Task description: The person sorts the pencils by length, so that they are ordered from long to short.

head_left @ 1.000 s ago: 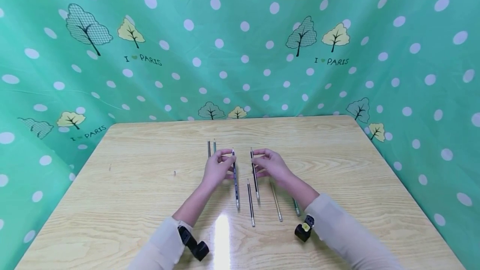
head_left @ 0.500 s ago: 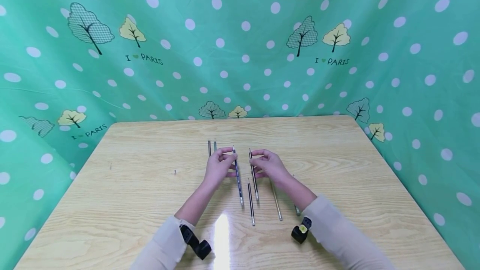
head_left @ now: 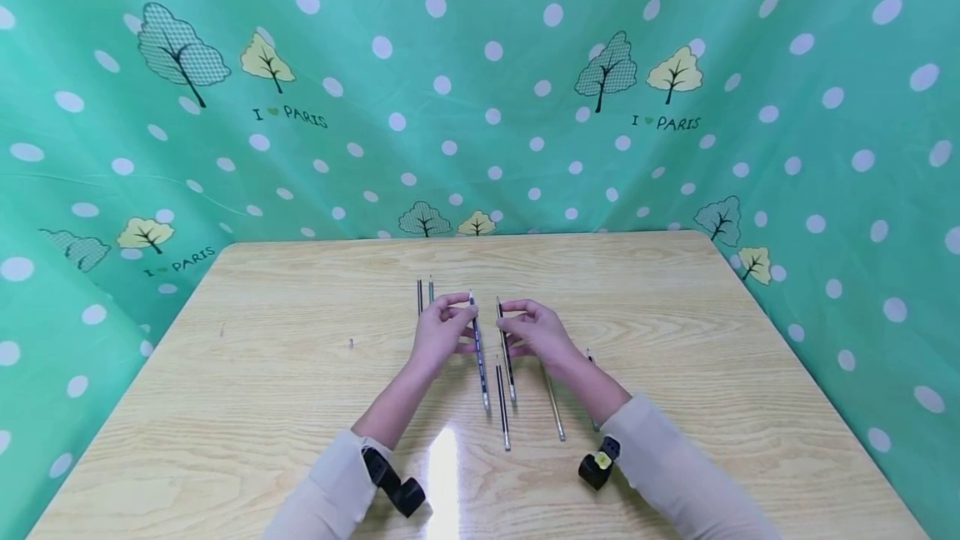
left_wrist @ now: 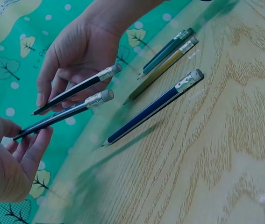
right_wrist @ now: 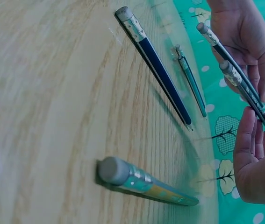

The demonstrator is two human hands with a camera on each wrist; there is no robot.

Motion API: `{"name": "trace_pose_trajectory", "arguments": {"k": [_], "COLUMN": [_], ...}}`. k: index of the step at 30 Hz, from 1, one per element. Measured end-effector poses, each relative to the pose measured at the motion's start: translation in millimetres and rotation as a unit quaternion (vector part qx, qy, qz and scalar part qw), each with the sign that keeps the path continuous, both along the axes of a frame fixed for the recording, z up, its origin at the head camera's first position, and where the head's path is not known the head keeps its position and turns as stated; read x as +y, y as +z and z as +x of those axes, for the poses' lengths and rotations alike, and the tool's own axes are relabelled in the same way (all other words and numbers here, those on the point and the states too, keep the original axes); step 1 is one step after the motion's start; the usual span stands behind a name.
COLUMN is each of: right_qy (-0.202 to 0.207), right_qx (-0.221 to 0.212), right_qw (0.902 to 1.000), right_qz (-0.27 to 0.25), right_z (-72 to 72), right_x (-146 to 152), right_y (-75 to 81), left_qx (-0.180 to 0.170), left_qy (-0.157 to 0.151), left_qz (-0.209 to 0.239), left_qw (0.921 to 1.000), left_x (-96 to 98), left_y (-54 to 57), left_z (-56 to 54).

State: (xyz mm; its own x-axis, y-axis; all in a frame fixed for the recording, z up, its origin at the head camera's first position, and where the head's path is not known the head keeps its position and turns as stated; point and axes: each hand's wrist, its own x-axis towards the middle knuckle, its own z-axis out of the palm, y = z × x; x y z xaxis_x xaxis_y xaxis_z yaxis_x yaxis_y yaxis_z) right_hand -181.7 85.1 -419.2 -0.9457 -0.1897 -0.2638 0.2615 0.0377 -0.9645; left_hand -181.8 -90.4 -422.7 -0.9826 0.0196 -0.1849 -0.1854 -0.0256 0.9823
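Thumb and fingers of my left hand [head_left: 441, 333] pinch a dark blue pencil [head_left: 480, 361] near its point, the eraser end toward me. My right hand [head_left: 543, 333] pinches a black pencil [head_left: 507, 365] the same way. The two pencils are side by side with a small gap, held above the table, as the left wrist view shows. Below them lies a dark blue striped pencil [head_left: 502, 415]. A gold pencil [head_left: 554, 407] lies by my right wrist, and a green pencil [left_wrist: 165, 51] is partly hidden under that forearm in the head view.
Behind my left hand lie a dark pencil [head_left: 420, 294] and a teal pencil [head_left: 431, 290], partly covered. A tiny grey bit [head_left: 350, 342] sits to the left on the wooden table [head_left: 247, 407]. Green dotted cloth [head_left: 487, 107] hangs around its back and sides.
Both hands have drawn slightly together, narrowing the gap between the held pencils. The left one's eraser end has swung a little to the right. The pencils lying on the table stay put.
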Motion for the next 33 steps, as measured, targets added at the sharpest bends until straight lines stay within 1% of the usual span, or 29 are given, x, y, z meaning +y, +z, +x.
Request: {"name": "trace_pose_trajectory", "arguments": {"k": [2, 6, 8, 14, 22, 33], "right_qy": [0.003, 0.004, 0.004, -0.002, -0.011, -0.013], "right_qx": [-0.004, -0.007, -0.007, -0.004, -0.001, -0.004], "right_qw": [1.0, 1.0, 1.0, 1.0, 0.9999, 0.9999], "right_qz": [0.0, 0.004, 0.006, -0.001, -0.008, -0.008], "right_z": [0.3, 6.6, 6.5, -1.4, -1.1, -1.4], "right_x": [0.5, -0.2, -0.1, 0.8, -1.7, -1.2], "right_y": [2.5, 16.8, 17.7, 0.5, -0.9, -0.4], "left_qx": [0.001, 0.003, 0.004, 0.0, -0.005, -0.001], "left_qy": [-0.001, -0.007, -0.007, -0.003, -0.006, -0.009], "left_qz": [0.001, 0.006, 0.007, 0.002, 0.004, -0.002], "left_qw": [1.0, 1.0, 0.9999, 1.0, 1.0, 1.0], "left_x": [0.0, -0.4, -0.5, 0.8, 1.7, 1.6], "left_y": [0.3, 1.2, 1.1, 2.2, 2.3, 1.5], "left_z": [-0.4, -0.2, -0.2, -0.1, -0.8, -1.9]}}
